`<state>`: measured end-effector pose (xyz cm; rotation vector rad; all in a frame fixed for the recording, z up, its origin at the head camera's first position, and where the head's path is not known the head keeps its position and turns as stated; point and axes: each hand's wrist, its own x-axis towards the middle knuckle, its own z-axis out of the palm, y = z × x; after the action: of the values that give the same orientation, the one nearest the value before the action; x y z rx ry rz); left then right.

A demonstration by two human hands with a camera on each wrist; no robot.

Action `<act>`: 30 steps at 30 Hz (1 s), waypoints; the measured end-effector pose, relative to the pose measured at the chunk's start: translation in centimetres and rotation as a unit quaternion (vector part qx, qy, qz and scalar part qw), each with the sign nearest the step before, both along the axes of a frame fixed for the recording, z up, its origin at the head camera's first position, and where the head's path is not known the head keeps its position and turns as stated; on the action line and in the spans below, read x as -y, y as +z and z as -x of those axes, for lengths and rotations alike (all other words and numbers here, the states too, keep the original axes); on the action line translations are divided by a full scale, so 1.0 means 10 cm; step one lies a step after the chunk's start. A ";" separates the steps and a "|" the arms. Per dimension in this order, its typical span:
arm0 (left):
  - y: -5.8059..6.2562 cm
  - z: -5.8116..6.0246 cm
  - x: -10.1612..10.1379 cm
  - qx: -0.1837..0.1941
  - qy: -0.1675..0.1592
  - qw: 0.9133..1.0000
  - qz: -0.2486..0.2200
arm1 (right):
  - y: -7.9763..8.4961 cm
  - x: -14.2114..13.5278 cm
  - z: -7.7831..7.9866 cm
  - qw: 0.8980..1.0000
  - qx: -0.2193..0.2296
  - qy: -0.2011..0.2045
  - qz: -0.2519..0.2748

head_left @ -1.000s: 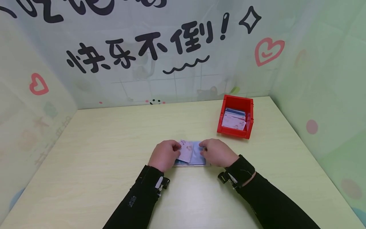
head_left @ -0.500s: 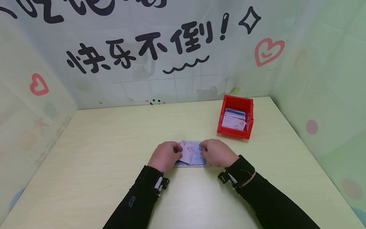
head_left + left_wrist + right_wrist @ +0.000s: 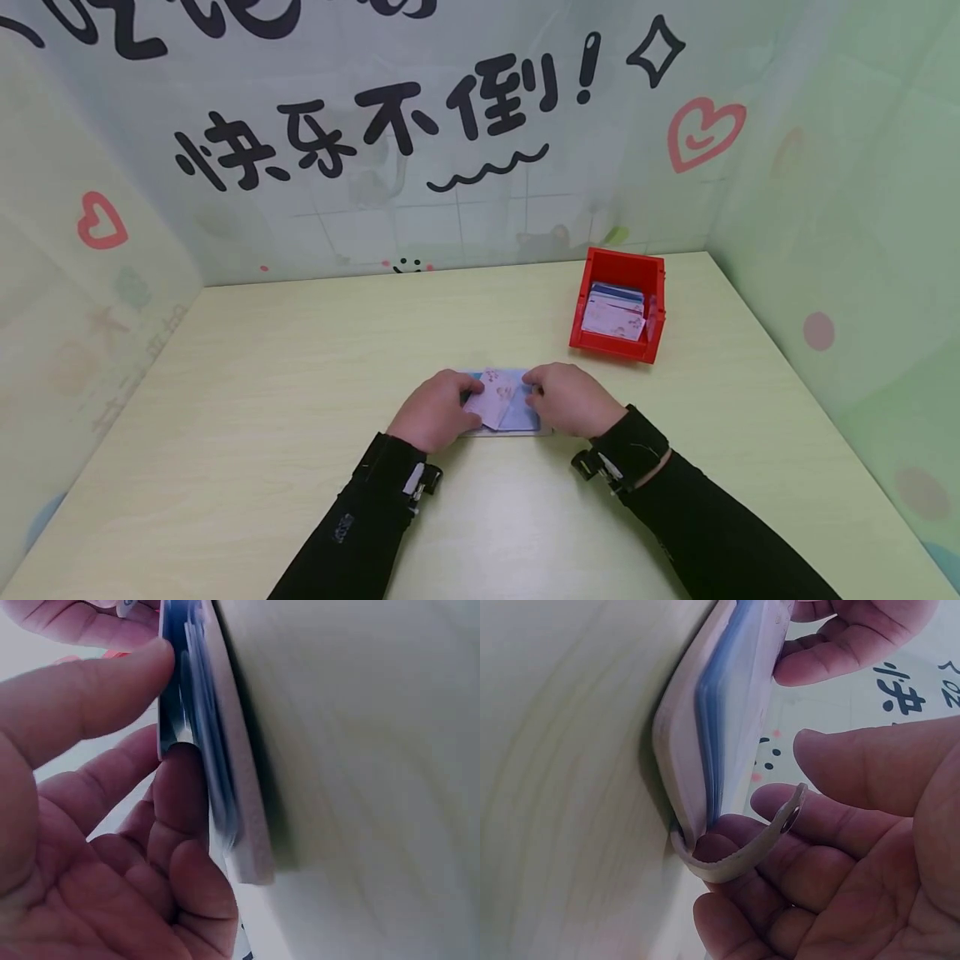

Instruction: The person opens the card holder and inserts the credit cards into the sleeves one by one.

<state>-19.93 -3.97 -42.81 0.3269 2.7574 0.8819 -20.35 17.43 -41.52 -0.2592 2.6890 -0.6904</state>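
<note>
A small card holder (image 3: 522, 410) lies open on the table between the hands, with bluish sleeve pages over a pale cover (image 3: 244, 765). My left hand (image 3: 435, 412) holds a pink floral-printed card (image 3: 492, 400) by its left side, thumb at the near corner. In the left wrist view, that card (image 3: 168, 712) stands slightly apart from the stacked pages (image 3: 206, 712). My right hand (image 3: 573, 402) is at the holder's right end, fingers curled against it. In the right wrist view, a pale strap (image 3: 742, 859) with a metal snap bends up across those fingers, and the thumb stands apart.
A red plastic bin (image 3: 592, 342) stands at the back right of the wooden table (image 3: 300, 400), with several cards (image 3: 612, 317) inside. Printed cloth walls (image 3: 360, 208) enclose the table at the back and on both sides.
My left hand has shifted slightly to the right, taking the pink card further over the sleeve pages. My right hand and the bin have stayed in place.
</note>
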 end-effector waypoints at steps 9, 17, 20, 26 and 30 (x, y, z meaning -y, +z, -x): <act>-0.02 0.00 -0.02 -0.006 0.006 1.000 0.004 | 0.00 0.01 0.00 1.000 -0.001 -0.001 -0.005; -0.01 -0.01 0.01 -0.008 0.011 1.000 0.003 | 0.01 0.01 0.01 1.000 0.001 -0.003 -0.005; 0.00 0.00 0.01 -0.001 0.008 1.000 -0.002 | 0.01 0.01 0.00 1.000 0.001 -0.003 -0.004; -0.01 0.01 0.04 -0.004 0.014 1.000 0.001 | 0.02 0.02 0.00 1.000 0.008 -0.009 -0.005; 0.00 0.02 0.09 -0.011 0.023 1.000 0.002 | 0.03 0.02 0.00 1.000 0.009 -0.008 -0.007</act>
<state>-20.15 -4.83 -42.85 0.2755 2.7966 0.8878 -20.36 17.23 -41.26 -0.2273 2.6799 -0.6761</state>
